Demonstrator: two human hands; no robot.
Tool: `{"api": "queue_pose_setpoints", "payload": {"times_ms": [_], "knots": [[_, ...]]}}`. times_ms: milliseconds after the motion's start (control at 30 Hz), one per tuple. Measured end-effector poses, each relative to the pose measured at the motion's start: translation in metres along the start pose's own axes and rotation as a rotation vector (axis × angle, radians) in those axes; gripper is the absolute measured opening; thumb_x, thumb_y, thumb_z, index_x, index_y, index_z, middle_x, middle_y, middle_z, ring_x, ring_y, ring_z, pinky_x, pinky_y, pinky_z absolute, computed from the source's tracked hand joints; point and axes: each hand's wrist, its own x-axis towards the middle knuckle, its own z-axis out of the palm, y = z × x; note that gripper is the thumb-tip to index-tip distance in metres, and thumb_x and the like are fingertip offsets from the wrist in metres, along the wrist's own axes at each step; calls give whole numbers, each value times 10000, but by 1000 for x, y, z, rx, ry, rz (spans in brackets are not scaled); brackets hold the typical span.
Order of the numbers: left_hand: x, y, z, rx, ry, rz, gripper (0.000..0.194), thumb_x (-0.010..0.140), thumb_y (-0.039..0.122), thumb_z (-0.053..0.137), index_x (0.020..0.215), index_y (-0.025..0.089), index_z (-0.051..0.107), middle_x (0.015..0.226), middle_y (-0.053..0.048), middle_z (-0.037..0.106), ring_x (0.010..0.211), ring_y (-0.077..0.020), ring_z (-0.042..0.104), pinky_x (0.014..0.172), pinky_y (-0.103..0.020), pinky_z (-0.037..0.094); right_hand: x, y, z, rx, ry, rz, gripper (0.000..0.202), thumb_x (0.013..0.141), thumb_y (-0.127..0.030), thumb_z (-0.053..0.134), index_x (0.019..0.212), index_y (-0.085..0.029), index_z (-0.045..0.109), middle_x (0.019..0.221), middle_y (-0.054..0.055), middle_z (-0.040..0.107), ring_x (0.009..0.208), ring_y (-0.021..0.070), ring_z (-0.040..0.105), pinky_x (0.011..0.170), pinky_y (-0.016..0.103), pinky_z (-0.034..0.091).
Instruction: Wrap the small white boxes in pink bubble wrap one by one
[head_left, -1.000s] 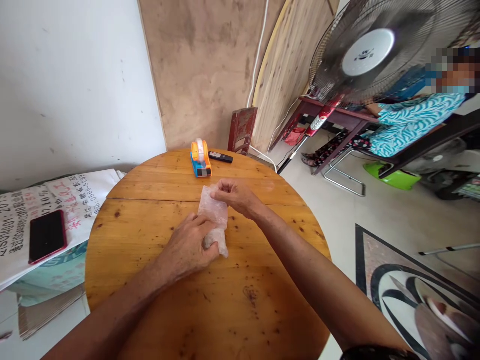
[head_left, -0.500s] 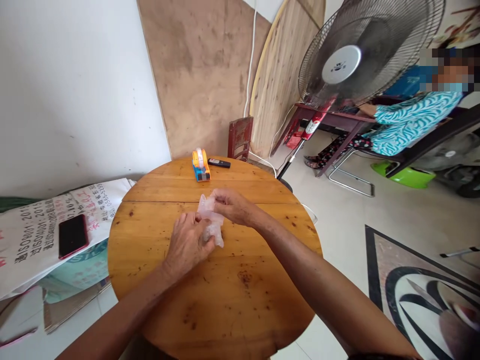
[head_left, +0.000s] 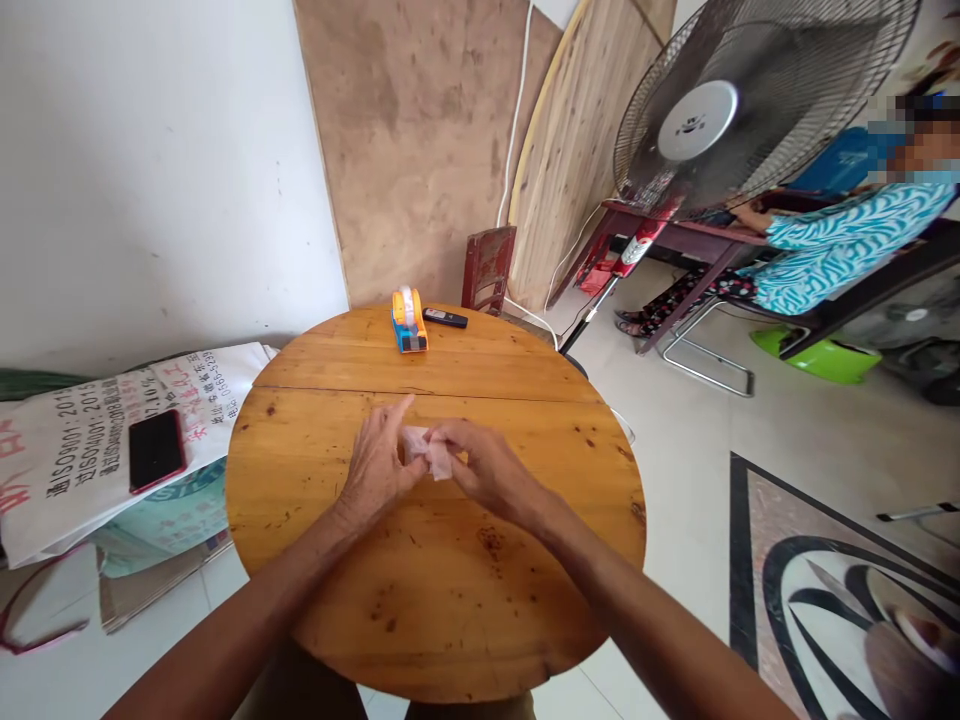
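Between my hands, just over the middle of the round wooden table [head_left: 420, 590], is a small crumpled piece of pinkish, see-through bubble wrap [head_left: 439, 463]. My left hand [head_left: 380, 455] holds its left side near the thumb, with the index finger sticking up and away. From the right, my right hand [head_left: 480, 465] pinches the wrap with thumb and curled fingers. The fingers partly cover the wrap, and whether anything is inside it cannot be made out.
An orange and blue tape dispenser [head_left: 409, 320] and a black remote [head_left: 445, 318] lie at the table's far edge. Left of the table, a phone [head_left: 156, 451] rests on a printed white sack [head_left: 82, 440]. A standing fan [head_left: 697, 120] and a seated person [head_left: 847, 240] are at the right.
My right hand has come down and closer to my left hand. The wrap, stretched out between them before, is now bunched smaller. The view has shifted slightly.
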Motion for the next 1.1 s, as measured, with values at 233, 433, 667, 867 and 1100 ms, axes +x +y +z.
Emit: {"api": "queue_pose_setpoints", "payload": {"times_ms": [233,433,667,867,1100], "knots": [[1,-14,-6,-67,-122,196,166,850,232,542,1001,190,595,1082,-84,609,1045,-246,562,920,-408,466,-23,8,35,-186,212,-197,123,916,-156,460,878,-199,568,1080,110,652,979,191,612,832,303,511],[-9,-28,-23,6,-188,396,393,806,219,603,1196,176,577,1382,-165,523,1261,-306,511,1054,-468,421,-27,17,43,-320,232,-298,158,915,-122,450,910,-195,590,1048,107,666,944,192,619,807,312,546],[0,-34,-8,-62,-186,439,325,821,164,580,1145,169,575,1310,-157,603,1222,-260,568,1029,-416,469,-29,19,52,-372,306,-365,234,898,-68,415,896,-197,610,1096,116,659,1042,201,606,898,356,533],[17,-17,-8,-454,-308,-104,278,746,323,664,976,168,643,922,-61,713,785,-189,677,694,-295,552,3,27,25,76,278,10,115,889,-252,540,802,-199,592,788,23,658,724,150,599,693,276,492],[39,-6,-13,-385,-374,-344,272,754,398,588,775,142,678,621,-1,624,544,-152,575,469,-235,431,39,49,14,707,122,374,214,767,-374,651,783,-176,574,715,-11,631,636,126,577,619,252,464]]}}
